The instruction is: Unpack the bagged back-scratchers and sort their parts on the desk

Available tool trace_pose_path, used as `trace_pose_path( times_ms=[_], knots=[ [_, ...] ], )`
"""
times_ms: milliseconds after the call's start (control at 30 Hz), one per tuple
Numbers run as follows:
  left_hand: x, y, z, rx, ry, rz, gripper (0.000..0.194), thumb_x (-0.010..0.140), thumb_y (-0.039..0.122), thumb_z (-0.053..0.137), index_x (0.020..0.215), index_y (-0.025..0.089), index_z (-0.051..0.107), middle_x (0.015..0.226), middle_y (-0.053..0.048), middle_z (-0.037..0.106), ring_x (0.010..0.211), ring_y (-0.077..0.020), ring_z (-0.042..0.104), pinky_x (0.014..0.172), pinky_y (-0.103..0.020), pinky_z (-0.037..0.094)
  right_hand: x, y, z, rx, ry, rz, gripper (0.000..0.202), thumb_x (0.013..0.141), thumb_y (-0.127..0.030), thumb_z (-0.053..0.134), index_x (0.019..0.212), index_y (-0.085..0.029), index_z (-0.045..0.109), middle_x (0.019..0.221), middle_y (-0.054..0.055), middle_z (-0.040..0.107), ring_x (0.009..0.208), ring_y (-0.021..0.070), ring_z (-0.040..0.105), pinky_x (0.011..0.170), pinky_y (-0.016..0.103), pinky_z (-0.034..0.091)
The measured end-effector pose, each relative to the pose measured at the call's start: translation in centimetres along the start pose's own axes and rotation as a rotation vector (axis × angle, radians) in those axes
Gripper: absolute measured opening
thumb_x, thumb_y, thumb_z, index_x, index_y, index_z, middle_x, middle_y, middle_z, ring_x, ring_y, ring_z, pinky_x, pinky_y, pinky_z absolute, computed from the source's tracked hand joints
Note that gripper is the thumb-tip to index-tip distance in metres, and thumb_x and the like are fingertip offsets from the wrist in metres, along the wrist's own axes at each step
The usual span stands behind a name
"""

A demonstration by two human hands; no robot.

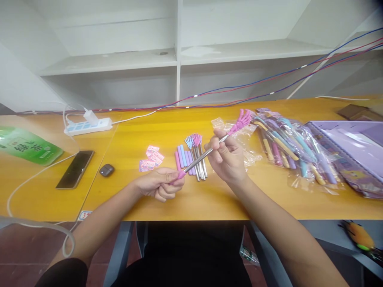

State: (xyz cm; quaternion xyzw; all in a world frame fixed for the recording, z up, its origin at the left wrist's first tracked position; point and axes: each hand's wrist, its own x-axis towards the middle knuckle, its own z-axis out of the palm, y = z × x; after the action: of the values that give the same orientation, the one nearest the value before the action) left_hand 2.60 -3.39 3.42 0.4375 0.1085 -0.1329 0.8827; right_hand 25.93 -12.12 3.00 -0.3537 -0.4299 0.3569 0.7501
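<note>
A back scratcher (pixel 197 160) with a pink claw head and a steel rod is held slantwise above the table. My left hand (pixel 160 184) is closed around its pink grip end. Near the claw, my right hand (pixel 226 157) pinches the rod between thumb and fingers. Behind the rod lie several more scratcher rods (pixel 199 149) with blue, pink and purple claw heads. Beside them are loose handle sleeves (pixel 182 155) in pink, blue and purple, partly hidden by the rod. Small pink printed cards (pixel 152 158) lie left of the sleeves.
Bagged back scratchers (pixel 290 139) are piled at the right, beside a purple box (pixel 353 151). Clear plastic bags (pixel 249 149) lie behind my right hand. Leftward are a phone (pixel 75 169), a black earphone case (pixel 107 170), a power strip (pixel 88 126) and a green bottle (pixel 30 145).
</note>
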Motion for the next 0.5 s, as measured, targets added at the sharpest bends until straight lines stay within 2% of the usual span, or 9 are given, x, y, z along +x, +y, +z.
trace_pose_path(
  times_ms=[133, 267, 400, 500],
  knots=[
    [0.2, 0.2, 0.1, 0.045, 0.048, 0.042, 0.049, 0.102, 0.060, 0.061, 0.078, 0.023, 0.039, 0.064, 0.010, 0.013, 0.049, -0.0062, 0.006, 0.039, -0.017, 0.004, -0.1, 0.3, 0.6, -0.023, 0.074, -0.018, 0.035, 0.092, -0.053, 0.076, 0.119, -0.032, 0.074, 0.084, -0.003, 0.057, 0.048, 0.0066, 0.029, 0.057, 0.030, 0.046],
    [-0.4, 0.5, 0.3, 0.109, 0.056, -0.005, 0.047, 0.104, 0.060, 0.057, 0.080, 0.023, 0.042, 0.064, 0.010, 0.015, 0.049, -0.0065, 0.006, 0.039, -0.018, 0.004, -0.1, 0.0, 0.4, -0.040, 0.096, -0.075, 0.024, 0.096, -0.050, 0.072, 0.114, -0.034, 0.073, 0.085, -0.004, 0.056, 0.046, 0.0058, 0.019, 0.059, 0.030, 0.047],
    [-0.2, -0.1, 0.2, 0.135, -0.010, -0.102, 0.041, 0.107, 0.055, 0.054, 0.083, 0.022, 0.049, 0.063, 0.010, 0.015, 0.048, -0.0070, 0.009, 0.042, -0.021, 0.006, 1.7, -1.4, -2.7, -0.176, 0.180, -0.195, 0.025, 0.105, -0.051, 0.057, 0.116, -0.034, 0.070, 0.084, -0.004, 0.054, 0.047, 0.0083, 0.011, 0.058, 0.030, 0.047],
    [1.0, -0.9, -0.4, 0.115, 0.073, 0.015, 0.039, 0.108, 0.051, 0.053, 0.083, 0.021, 0.052, 0.061, 0.008, 0.028, 0.048, -0.0072, 0.020, 0.044, -0.022, 0.017, 3.3, -1.7, -5.2, -0.253, 0.222, -0.216, 0.035, 0.106, -0.058, 0.050, 0.115, -0.030, 0.069, 0.074, -0.003, 0.049, 0.048, 0.0112, 0.020, 0.052, 0.030, 0.039]
  ],
)
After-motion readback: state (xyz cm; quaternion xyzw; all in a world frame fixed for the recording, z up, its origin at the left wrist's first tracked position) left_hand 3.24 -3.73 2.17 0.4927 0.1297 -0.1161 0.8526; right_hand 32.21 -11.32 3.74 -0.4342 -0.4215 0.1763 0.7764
